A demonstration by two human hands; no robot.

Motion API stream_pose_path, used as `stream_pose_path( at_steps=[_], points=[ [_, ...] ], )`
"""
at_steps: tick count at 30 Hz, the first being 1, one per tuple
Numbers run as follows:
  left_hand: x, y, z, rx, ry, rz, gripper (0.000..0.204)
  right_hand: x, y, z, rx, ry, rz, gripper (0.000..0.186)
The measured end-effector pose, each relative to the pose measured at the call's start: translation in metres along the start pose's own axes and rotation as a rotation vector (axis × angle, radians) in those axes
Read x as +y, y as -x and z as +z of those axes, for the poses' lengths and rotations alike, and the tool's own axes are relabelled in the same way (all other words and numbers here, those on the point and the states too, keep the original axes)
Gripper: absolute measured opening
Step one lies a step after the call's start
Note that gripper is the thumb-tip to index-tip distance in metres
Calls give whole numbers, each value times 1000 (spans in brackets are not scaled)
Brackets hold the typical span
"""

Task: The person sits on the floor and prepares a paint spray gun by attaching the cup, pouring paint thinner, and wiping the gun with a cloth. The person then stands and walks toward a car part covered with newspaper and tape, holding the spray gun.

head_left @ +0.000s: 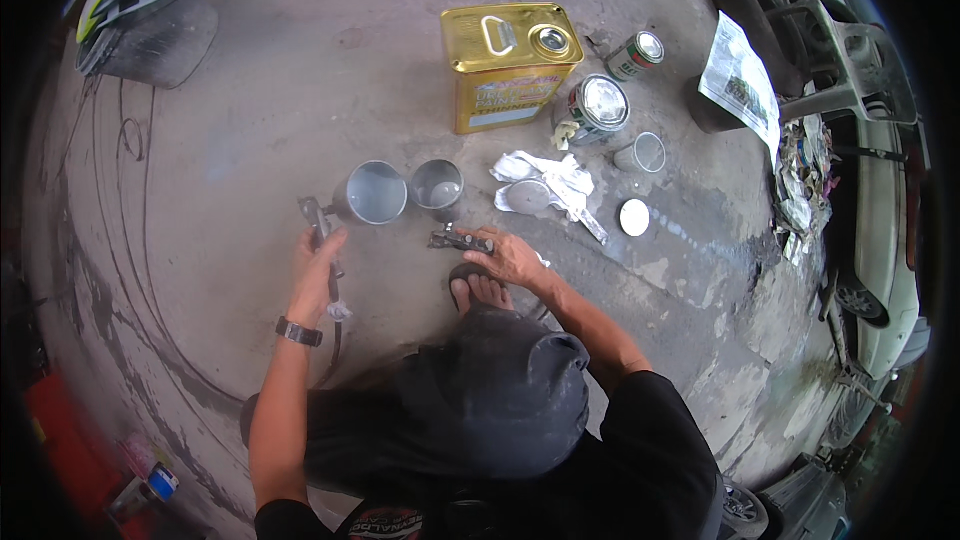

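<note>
I am crouching over a concrete floor. My left hand (318,262) is wrapped round a grey spray gun (315,215), with a dark hose (337,340) running down from it. A wide grey metal cup (377,192) stands just right of that gun. In my right hand (510,258) is a second, dark spray gun (462,240), held low in front of my foot (482,292). A smaller grey cup (437,184) sits right behind it. Whether either cup is joined to its gun I cannot tell. White cloth (548,175) lies beyond my right hand, with a round grey lid (527,197) on it.
Farther off stand a gold rectangular tin (512,65), a round paint can (598,108), a small can (637,55) and a clear cup (643,153). A white disc (634,218) lies at right. A black bucket (165,35), tyres (760,25) and a newspaper sheet (740,85) lie around.
</note>
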State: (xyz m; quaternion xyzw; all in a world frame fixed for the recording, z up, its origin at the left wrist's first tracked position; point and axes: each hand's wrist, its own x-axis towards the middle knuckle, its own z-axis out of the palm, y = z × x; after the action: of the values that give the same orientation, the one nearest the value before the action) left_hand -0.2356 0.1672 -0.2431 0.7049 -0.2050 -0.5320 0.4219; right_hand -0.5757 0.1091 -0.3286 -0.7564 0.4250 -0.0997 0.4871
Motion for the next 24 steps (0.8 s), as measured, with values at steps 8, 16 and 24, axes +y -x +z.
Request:
stream_pose_path(
  at_steps=[8, 16, 24],
  points=[
    [5, 1, 2, -44, 80, -2, 42, 8, 14, -6, 325, 235, 50, 40],
    [7, 1, -9, -51, 134, -38, 42, -6, 9, -25, 794, 223, 58, 26],
    [5, 2, -16, -59, 180, -44, 41, -12, 17, -3, 677, 96, 52, 29]
  ],
)
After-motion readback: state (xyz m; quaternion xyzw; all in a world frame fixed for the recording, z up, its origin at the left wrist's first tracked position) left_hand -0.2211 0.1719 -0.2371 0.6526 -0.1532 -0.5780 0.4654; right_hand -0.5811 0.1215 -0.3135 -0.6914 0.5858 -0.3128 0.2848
